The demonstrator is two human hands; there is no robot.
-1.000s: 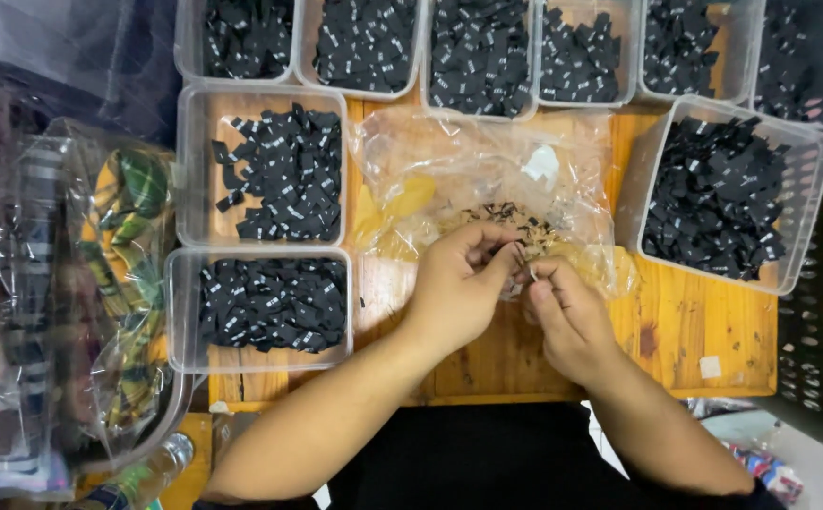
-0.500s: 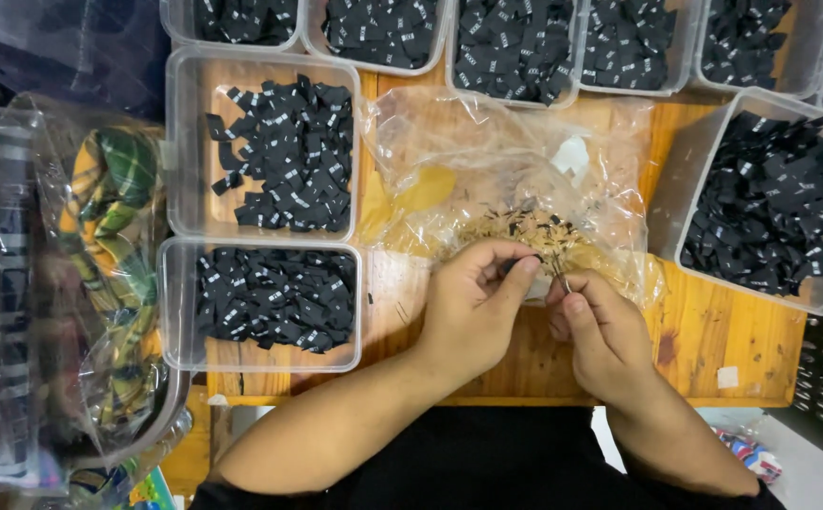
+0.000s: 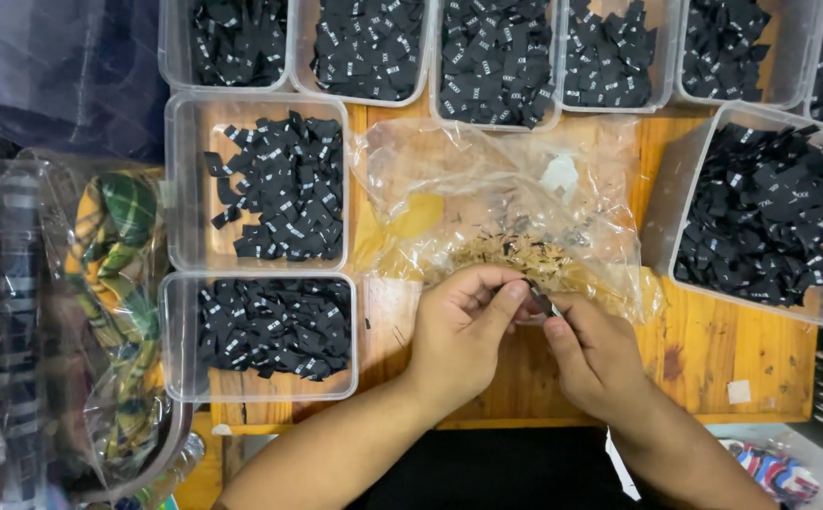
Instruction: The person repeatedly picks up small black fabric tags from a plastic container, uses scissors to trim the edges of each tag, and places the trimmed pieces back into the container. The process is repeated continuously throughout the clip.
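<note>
Left hand (image 3: 459,331) and right hand (image 3: 596,354) meeting fingertip to fingertip over the near-centre of the desk (image 3: 761,364). Fingers (image 3: 506,300) of left pinched nearly closed; right thumb and forefinger closed on a small dark tag (image 3: 542,300), thin, partly hidden, exact shape hard to tell. Looks like a two-handed pinch for control of a tiny piece, held close and central under the eyes.

Directly behind fingertips: clear plastic bag (image 3: 497,198), crumpled, lying flat, mouth toward the hands, with a scatter of small tan-and-dark bits (image 3: 525,250) at its near edge. Probably kept within easy reach as the loose pile.

Around that: clear plastic tubs of black fabric labels with small white print. Two stacked on the left, upper left tub (image 3: 258,194) partly filled with wood showing through the base, lower left tub (image 3: 260,335) fuller. Big right tub (image 3: 761,212) tilted, leaning on the back row. Back row of tubs (image 3: 497,57) along the far edge, all well filled. Horseshoe layout, likely for sorting by kind at arm's reach.

Surface: orange-brown wood, scuffed, small white scrap (image 3: 738,391) near the right front. Far left: bagged plaid cloth (image 3: 119,283) in clear plastic. Room beyond not visible.
</note>
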